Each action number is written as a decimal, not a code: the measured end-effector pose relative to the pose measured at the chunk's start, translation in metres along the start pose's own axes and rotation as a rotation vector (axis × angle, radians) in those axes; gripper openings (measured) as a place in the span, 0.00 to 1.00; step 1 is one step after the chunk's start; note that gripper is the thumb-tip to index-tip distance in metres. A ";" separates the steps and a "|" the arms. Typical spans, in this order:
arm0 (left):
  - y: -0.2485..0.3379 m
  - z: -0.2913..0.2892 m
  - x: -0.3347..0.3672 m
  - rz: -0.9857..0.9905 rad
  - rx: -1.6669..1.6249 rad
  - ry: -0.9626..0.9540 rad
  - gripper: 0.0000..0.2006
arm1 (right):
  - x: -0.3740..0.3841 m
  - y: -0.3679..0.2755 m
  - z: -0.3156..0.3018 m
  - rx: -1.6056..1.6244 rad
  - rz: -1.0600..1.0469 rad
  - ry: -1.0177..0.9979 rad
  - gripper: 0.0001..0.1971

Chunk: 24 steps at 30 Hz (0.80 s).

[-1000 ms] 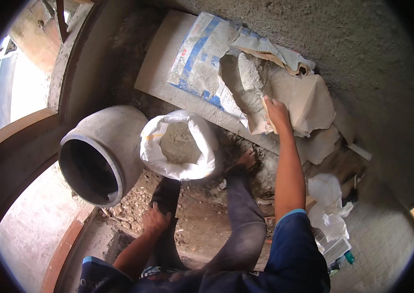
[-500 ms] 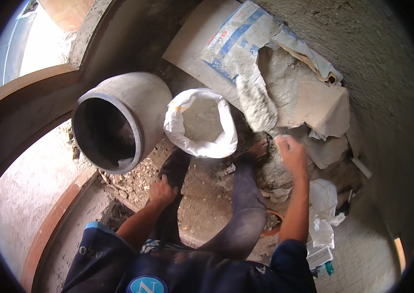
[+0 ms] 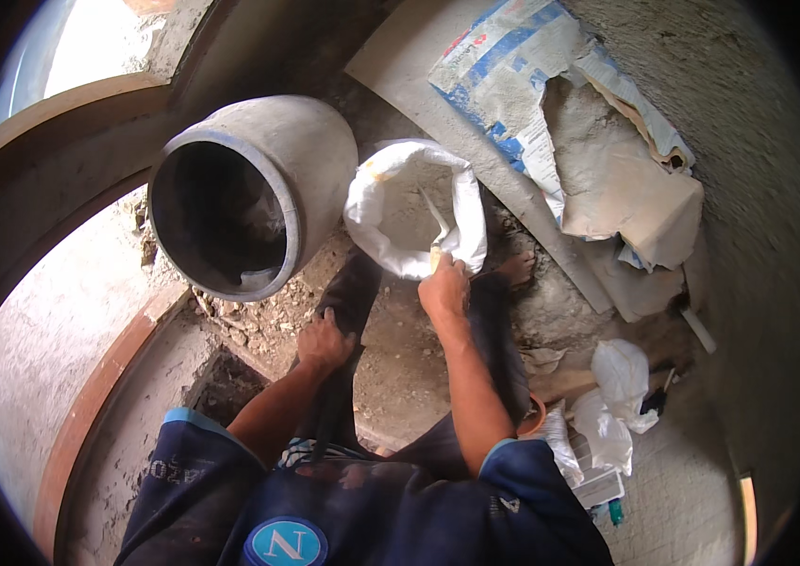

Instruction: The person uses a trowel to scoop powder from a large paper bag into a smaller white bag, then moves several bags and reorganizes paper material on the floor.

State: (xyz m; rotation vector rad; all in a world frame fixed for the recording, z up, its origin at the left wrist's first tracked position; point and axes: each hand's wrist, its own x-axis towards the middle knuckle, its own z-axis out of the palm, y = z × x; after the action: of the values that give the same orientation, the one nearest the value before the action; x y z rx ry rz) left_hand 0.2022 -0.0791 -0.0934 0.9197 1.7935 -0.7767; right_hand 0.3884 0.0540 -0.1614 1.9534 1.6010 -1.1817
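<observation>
My right hand [image 3: 444,291] is closed around the pale handle of a trowel [image 3: 440,224]. The trowel's blade is tipped nearly edge-on inside the mouth of a white woven sack [image 3: 470,203] with a rolled-down rim. Grey powder [image 3: 400,212] fills part of the sack. On my left knee rests my left hand [image 3: 326,341], its fingers laid over the dark trouser leg and holding nothing. To the right of the sack lies a torn paper bag [image 3: 504,61] with blue stripes, grey powder showing through its ripped side.
Left of the sack, a grey drum [image 3: 310,141] lies with its dark mouth toward me. Rubble [image 3: 240,325] covers the ground below it. A board [image 3: 391,57] lies under the paper bag. White plastic bags [image 3: 619,377] sit at the lower right, by a rough wall [image 3: 749,141].
My right hand has swung left from beside the paper bag to the sack. The powder heaped on the trowel is gone from its blade. My left hand stays on the knee.
</observation>
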 end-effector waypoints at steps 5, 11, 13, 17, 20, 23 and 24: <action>0.005 -0.016 0.004 -0.014 -0.045 -0.042 0.40 | -0.037 0.002 -0.052 0.117 0.031 -0.028 0.22; 0.000 -0.003 0.001 -0.043 -0.002 -0.038 0.40 | -0.065 0.062 -0.144 0.440 0.070 0.373 0.24; 0.011 -0.015 -0.004 -0.049 0.023 -0.058 0.39 | -0.022 0.077 -0.182 0.421 0.109 0.444 0.23; 0.011 -0.003 0.006 0.031 0.079 0.023 0.39 | 0.121 0.131 -0.203 0.094 0.243 0.554 0.18; 0.019 -0.009 0.007 0.022 0.094 -0.006 0.39 | 0.193 0.150 -0.195 0.040 0.462 0.366 0.22; 0.018 -0.010 0.010 0.020 0.107 -0.062 0.40 | 0.197 0.148 -0.177 -0.022 0.546 0.355 0.23; 0.020 -0.008 0.011 0.025 0.098 -0.078 0.40 | 0.196 0.141 -0.176 -0.049 0.551 0.382 0.23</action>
State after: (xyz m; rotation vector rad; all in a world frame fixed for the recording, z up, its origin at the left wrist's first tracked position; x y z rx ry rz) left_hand 0.2124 -0.0589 -0.1030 0.9608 1.6854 -0.8793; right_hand 0.5877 0.2617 -0.2413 2.4682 1.0970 -0.5716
